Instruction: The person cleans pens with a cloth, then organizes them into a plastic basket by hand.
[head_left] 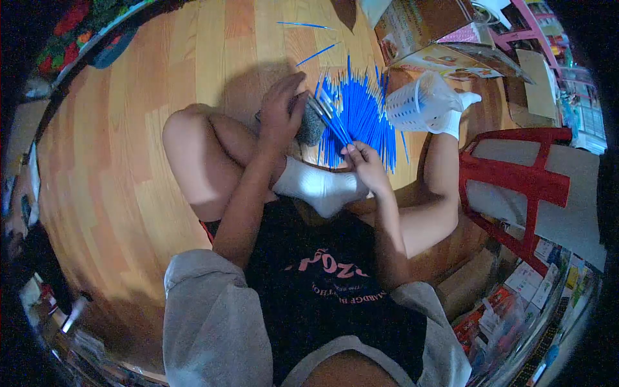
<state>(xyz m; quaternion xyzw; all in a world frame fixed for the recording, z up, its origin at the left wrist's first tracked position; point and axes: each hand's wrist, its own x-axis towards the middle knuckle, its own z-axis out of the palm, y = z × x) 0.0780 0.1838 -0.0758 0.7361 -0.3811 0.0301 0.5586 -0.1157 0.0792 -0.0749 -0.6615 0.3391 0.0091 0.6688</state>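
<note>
A bundle of blue paintbrushes (334,122) with silvery ferrules is held in my right hand (367,168), thumb and fingers pinched on the handle ends. The brush ends slant up and left. My left hand (280,111) is beside those ends, fingers stretched out and thumb apart from them. Below it lies a rough grey block (311,126), partly covered by the hand. Just beyond the bundle, a large fanned pile of blue paintbrushes (364,113) is spread on the wooden floor (129,148).
A white perforated plastic basket (412,106) lies tilted right of the pile, near my foot. Two loose brushes (317,54) are farther off. Cardboard boxes (422,29) stand at the back right, a red plastic frame (516,171) at the right. My crossed legs surround the area.
</note>
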